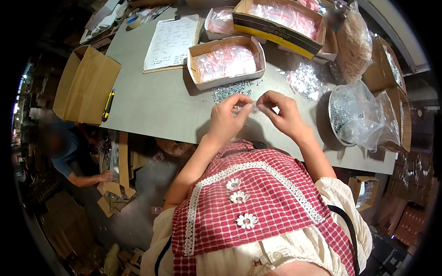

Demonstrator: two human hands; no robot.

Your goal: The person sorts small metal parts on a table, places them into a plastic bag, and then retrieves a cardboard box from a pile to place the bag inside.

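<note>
I see a small clear plastic bag (252, 105), hard to make out, pinched between my left hand (229, 116) and right hand (282, 112), fingertips closed on its top edge above the grey table (156, 106). It looks light, limp and slippery; best held at the rim. Just beyond lies a pile of silver screws (230, 89), with a cardboard tray of pink-tinted packets (225, 62) farther off.

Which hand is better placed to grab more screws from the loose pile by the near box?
Left, probably. The left hand sits directly below the screw pile; the right hand is further off. Both pinch a small clear bag.
</note>
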